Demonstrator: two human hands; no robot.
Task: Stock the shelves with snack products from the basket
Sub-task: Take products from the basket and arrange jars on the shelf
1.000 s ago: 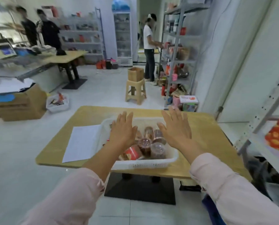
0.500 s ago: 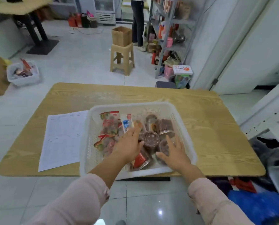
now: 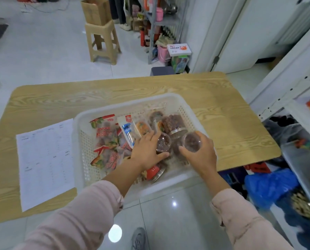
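A white perforated basket [image 3: 100, 112] sits on the wooden table [image 3: 60, 100], filled with red snack bags [image 3: 105, 134], a blue-and-white packet [image 3: 128, 130] and several clear jars of brown snacks. My left hand [image 3: 147, 152] curls round one clear jar [image 3: 163, 142] in the basket. My right hand [image 3: 201, 156] grips a second clear jar [image 3: 191, 143] beside it. A third jar [image 3: 174, 121] lies just behind them, and a red-labelled jar [image 3: 155, 173] lies under my left wrist.
A printed sheet [image 3: 44, 163] lies on the table left of the basket. White shelving [image 3: 295, 109] stands at the right with bags and a blue bag [image 3: 269, 184] below. A plastic stool [image 3: 102, 42] carrying a cardboard box and another stocked rack stand beyond the table.
The view tilted down and closer to the basket. Both hands dropped from above the basket into it and closed round one jar each.
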